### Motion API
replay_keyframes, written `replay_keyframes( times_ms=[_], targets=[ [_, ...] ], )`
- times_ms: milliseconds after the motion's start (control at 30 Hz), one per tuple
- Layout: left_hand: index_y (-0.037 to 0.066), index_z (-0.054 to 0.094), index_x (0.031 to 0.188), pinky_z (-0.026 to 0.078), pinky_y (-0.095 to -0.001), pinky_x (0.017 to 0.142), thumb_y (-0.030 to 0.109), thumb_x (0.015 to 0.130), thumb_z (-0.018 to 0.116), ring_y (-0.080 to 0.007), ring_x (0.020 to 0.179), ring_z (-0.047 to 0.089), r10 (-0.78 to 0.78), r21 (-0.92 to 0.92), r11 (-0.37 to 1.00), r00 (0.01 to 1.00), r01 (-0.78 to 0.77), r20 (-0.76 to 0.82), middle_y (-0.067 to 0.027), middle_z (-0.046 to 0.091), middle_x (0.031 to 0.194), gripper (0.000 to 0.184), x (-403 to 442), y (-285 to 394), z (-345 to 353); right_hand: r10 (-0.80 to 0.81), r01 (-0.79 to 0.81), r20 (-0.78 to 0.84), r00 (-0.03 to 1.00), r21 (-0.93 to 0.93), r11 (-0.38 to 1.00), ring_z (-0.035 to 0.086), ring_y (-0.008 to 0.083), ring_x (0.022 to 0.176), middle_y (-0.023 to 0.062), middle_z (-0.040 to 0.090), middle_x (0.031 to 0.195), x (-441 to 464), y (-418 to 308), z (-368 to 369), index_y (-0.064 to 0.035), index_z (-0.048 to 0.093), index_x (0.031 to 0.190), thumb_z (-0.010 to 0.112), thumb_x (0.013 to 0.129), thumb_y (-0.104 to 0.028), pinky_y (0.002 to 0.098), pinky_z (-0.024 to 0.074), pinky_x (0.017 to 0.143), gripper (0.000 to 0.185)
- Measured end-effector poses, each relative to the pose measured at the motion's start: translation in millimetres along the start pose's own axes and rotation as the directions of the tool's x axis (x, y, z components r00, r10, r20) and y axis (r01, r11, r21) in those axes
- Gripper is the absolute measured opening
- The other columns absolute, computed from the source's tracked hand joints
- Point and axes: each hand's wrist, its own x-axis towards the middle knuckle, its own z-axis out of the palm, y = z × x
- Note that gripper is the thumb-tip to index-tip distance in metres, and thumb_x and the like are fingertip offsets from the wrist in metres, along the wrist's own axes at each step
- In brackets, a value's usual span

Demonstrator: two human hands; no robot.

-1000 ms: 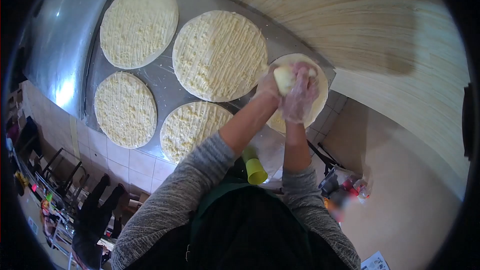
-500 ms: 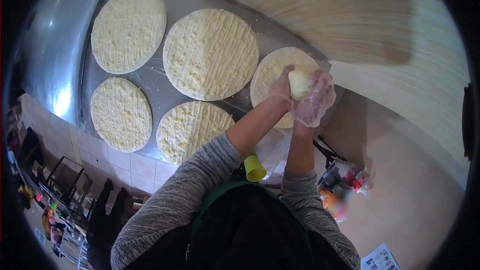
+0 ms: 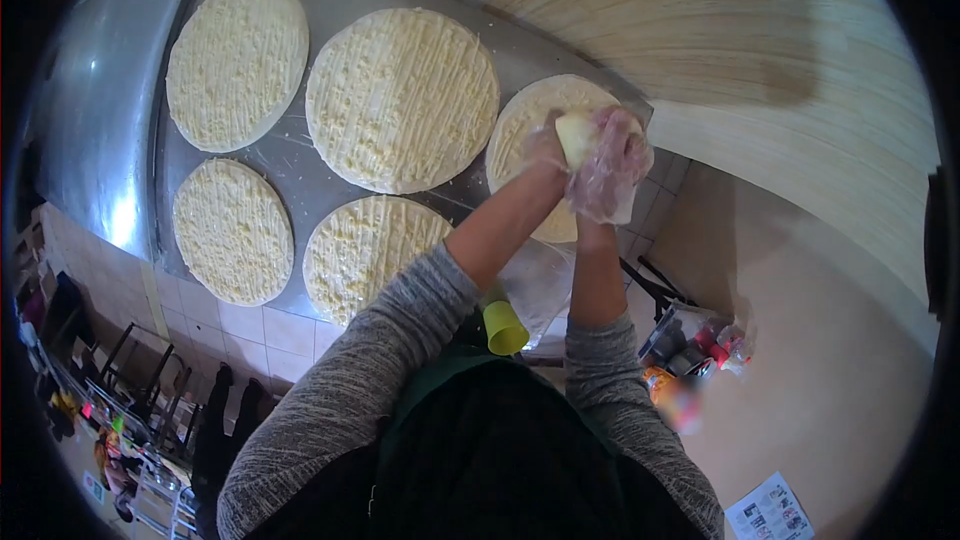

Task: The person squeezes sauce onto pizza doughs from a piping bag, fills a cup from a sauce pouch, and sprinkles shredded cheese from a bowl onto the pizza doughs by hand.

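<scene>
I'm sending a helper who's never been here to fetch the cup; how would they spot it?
Start at the metal table. Follow its near edge to the gap between the two grey sleeves, where the cup sits. Unlike the flat, pale rounds, it is bright yellow-green with an open mouth.
</scene>
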Motion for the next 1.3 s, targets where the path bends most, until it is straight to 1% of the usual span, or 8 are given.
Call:
replay_keyframes(
  times_ms=[167, 300, 400, 733, 800, 900, 1233, 1300],
  targets=[
    [0.005, 0.051, 0.112, 0.048, -0.0345, 0.078, 0.037, 0.086, 0.045, -0.0238, 0.093, 0.057, 0.322, 0.888, 0.313, 0.917, -0.336, 0.234, -0.0128, 0.059, 0.099, 0.041, -54, -20, -45, 0.602, -0.494, 0.265, 0.753, 0.833, 0.251, 0.046, 0.0130, 0.071, 0.0001, 0.047, 0.073, -54, -6, -7, -0.0066, 0.050, 0.080, 0.042, 0.092, -0.029, 0.0271, 0.0374, 0.066, 0.026],
    [0.013, 0.046, 0.120, 0.047, -0.0353, 0.081, 0.027, 0.091, 0.036, -0.0247, 0.094, 0.057, -0.173, -0.148, 0.972, 0.983, 0.180, 0.058, -0.0140, 0.057, 0.106, 0.034, -46, -41, -61, 0.506, -0.607, 0.354, 0.787, 0.590, 0.532, 0.047, 0.0138, 0.069, 0.0009, 0.050, 0.075, -69, 18, -16, -0.0052, 0.051, 0.083, 0.044, 0.091, -0.026, 0.0289, 0.0385, 0.065, 0.023],
    [0.009, 0.054, 0.111, 0.049, -0.0387, 0.074, 0.036, 0.089, 0.040, -0.0260, 0.087, 0.059, 0.245, 0.575, 0.754, 0.948, -0.317, 0.201, -0.0152, 0.059, 0.098, 0.037, 29, -27, -18, 0.233, -0.235, 0.048, 0.971, 0.344, 0.909, 0.049, 0.0168, 0.067, 0.0037, 0.053, 0.077, -6, 23, 2, -0.0042, 0.051, 0.086, 0.045, 0.089, -0.018, 0.0309, 0.0402, 0.064, 0.016],
    [0.007, 0.046, 0.118, 0.049, -0.0398, 0.078, 0.027, 0.091, 0.033, -0.0259, 0.096, 0.056, -0.216, -0.352, 0.891, 0.949, 0.288, 0.229, -0.0158, 0.056, 0.108, 0.036, -56, -63, -74, 0.206, -0.281, 0.196, 0.959, 0.550, 0.786, 0.053, 0.0213, 0.073, 0.0091, 0.055, 0.082, -87, 39, -26, -0.0040, 0.052, 0.094, 0.036, 0.091, -0.018, 0.0336, 0.0410, 0.061, 0.021],
    [0.007, 0.050, 0.114, 0.048, -0.0399, 0.077, 0.029, 0.091, 0.035, -0.0260, 0.093, 0.057, 0.157, 0.581, 0.784, 0.976, -0.217, 0.154, -0.0146, 0.057, 0.107, 0.035, -33, -40, -29, 0.362, -0.387, 0.138, 0.922, 0.343, 0.856, 0.053, 0.0243, 0.078, 0.0099, 0.055, 0.087, -56, 57, 7, -0.0045, 0.051, 0.094, 0.039, 0.086, -0.013, 0.0361, 0.0407, 0.063, 0.016],
    [0.009, 0.056, 0.111, 0.049, -0.0418, 0.064, 0.041, 0.084, 0.046, -0.0273, 0.078, 0.061, 0.072, 0.336, 0.933, 0.983, -0.127, 0.170, -0.0141, 0.060, 0.097, 0.042, 21, -21, 11, 0.083, -0.083, -0.017, 0.996, -0.030, 0.996, 0.053, 0.0270, 0.081, 0.0100, 0.054, 0.088, 10, 36, -7, -0.0050, 0.052, 0.093, 0.044, 0.079, -0.011, 0.0378, 0.0403, 0.067, 0.017],
    [0.006, 0.048, 0.117, 0.048, -0.0375, 0.079, 0.027, 0.092, 0.036, -0.0242, 0.093, 0.058, -0.025, 0.062, 0.998, 0.999, 0.023, 0.036, -0.0144, 0.058, 0.105, 0.035, -66, -52, -23, 0.571, -0.480, 0.133, 0.810, 0.710, 0.516, 0.052, 0.0157, 0.069, 0.0017, 0.053, 0.074, -62, 43, -17, -0.0062, 0.055, 0.085, 0.044, 0.088, -0.020, 0.0315, 0.0405, 0.064, 0.017],
    [0.005, 0.049, 0.117, 0.048, -0.0379, 0.076, 0.026, 0.091, 0.038, -0.0239, 0.090, 0.059, 0.115, 0.268, 0.957, 0.993, -0.114, 0.010, -0.0142, 0.059, 0.103, 0.035, -45, -33, 17, 0.304, -0.302, -0.030, 0.952, 0.068, 0.951, 0.051, 0.0121, 0.071, -0.0003, 0.052, 0.076, -12, 59, -5, -0.0061, 0.055, 0.084, 0.047, 0.088, -0.023, 0.0296, 0.0397, 0.064, 0.019]
  ],
)
